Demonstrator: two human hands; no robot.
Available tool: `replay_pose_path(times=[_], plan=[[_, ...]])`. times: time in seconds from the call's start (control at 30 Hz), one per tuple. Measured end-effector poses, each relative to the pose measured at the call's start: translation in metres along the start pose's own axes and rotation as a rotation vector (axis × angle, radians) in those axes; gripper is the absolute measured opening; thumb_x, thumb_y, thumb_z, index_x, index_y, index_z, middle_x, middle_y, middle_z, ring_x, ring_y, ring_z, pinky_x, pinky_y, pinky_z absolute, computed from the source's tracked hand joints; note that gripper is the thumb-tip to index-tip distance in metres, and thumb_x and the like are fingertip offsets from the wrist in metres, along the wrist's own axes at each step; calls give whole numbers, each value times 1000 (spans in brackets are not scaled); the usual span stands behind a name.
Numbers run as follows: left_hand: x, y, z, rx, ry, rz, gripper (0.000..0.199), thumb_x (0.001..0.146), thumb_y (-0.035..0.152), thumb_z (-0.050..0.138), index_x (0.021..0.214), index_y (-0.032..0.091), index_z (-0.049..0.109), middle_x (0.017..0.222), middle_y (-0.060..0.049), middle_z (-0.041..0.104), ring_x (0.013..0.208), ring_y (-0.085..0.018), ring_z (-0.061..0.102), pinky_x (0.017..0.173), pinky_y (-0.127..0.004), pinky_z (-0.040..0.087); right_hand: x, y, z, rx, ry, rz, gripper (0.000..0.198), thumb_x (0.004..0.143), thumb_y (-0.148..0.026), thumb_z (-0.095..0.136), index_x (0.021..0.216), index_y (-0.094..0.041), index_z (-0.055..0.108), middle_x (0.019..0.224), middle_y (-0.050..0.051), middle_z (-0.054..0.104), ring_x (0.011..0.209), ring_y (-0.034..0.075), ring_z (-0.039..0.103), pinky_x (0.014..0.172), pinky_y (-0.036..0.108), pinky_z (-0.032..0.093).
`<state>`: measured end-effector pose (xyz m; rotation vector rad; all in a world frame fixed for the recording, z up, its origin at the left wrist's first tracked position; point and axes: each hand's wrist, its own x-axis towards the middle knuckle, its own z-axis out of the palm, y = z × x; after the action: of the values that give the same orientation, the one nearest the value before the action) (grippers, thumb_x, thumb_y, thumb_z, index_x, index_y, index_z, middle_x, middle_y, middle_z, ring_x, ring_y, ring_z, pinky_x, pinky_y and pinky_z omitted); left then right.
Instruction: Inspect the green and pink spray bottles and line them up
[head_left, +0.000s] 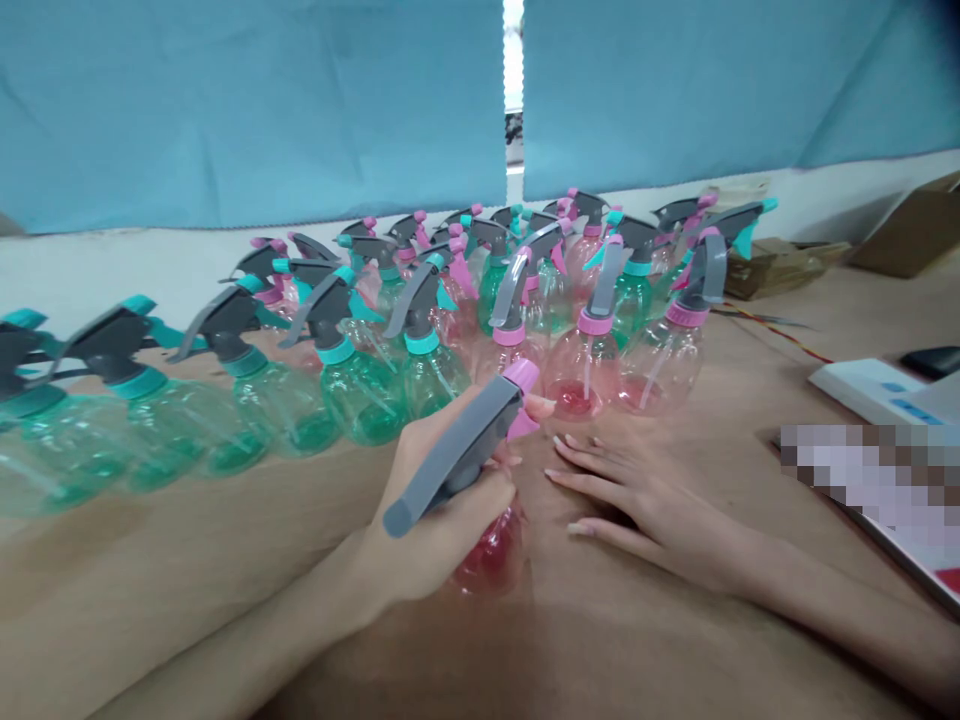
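My left hand (442, 500) is wrapped round the neck of a pink spray bottle (491, 555) with a grey trigger head and a pink nozzle. Its nozzle points away from me, up and slightly to the right. To the right of it, my right hand (645, 490) lies low over the table with its fingers spread and nothing in them. Just beyond my hands stand pink spray bottles (585, 375) with grey heads. A row of green spray bottles (364, 400) with turquoise collars runs off to the left.
More pink and green spray bottles crowd behind the front row. On the right lie a cardboard box (780, 265), a white object with blue markings (870, 390) and a partly blurred flat item (862, 480). A blue curtain (300, 110) hangs behind the wooden table (360, 660).
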<state>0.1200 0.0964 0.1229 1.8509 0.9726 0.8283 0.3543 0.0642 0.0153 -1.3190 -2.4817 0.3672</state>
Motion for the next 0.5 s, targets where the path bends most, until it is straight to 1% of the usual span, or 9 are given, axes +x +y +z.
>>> replay_pose_path(times=[0.07,0.17,0.23,0.33,0.37,0.43,0.5], plan=[[1,2,0,-22,-26,1,25,66,17,51,89,23,60,74,2,59,59,-14,57,54,-25,47,0,0,0,7,6,0,51,95,-46,48,141,-27,44,152,6,35,139,27,31,112,52,29],[0,4,1,-30,22,26,13,65,18,51,76,22,57,67,4,56,55,-13,53,51,-24,43,-1,0,1,22,22,0,51,94,-46,49,141,-29,44,152,5,36,139,27,32,112,53,28],[-1,5,0,-15,39,38,10,65,19,52,73,22,56,63,5,52,53,-12,49,50,-24,40,-1,0,0,15,16,1,51,94,-46,49,141,-28,44,152,6,35,139,27,32,112,53,28],[-2,6,-3,16,-29,26,25,65,17,51,87,21,62,57,7,44,50,-12,45,49,-25,36,-1,0,1,13,14,4,51,94,-47,48,141,-28,43,152,5,35,139,27,32,112,52,28],[-2,6,-4,29,-42,24,30,65,15,50,91,21,63,58,7,44,50,-12,44,50,-25,36,-1,0,1,19,20,3,51,94,-47,48,141,-29,43,152,5,35,139,27,32,112,52,28],[-2,5,-6,58,-42,35,33,64,12,48,91,21,64,63,6,49,52,-12,46,51,-26,36,-1,1,2,30,31,1,51,94,-47,49,141,-29,43,152,5,35,139,28,32,112,53,28],[-2,5,-6,70,-33,67,29,63,11,47,85,21,63,69,5,54,54,-12,47,52,-26,37,-1,2,3,31,32,-5,50,94,-47,49,141,-29,44,152,5,35,139,28,31,112,53,28]])
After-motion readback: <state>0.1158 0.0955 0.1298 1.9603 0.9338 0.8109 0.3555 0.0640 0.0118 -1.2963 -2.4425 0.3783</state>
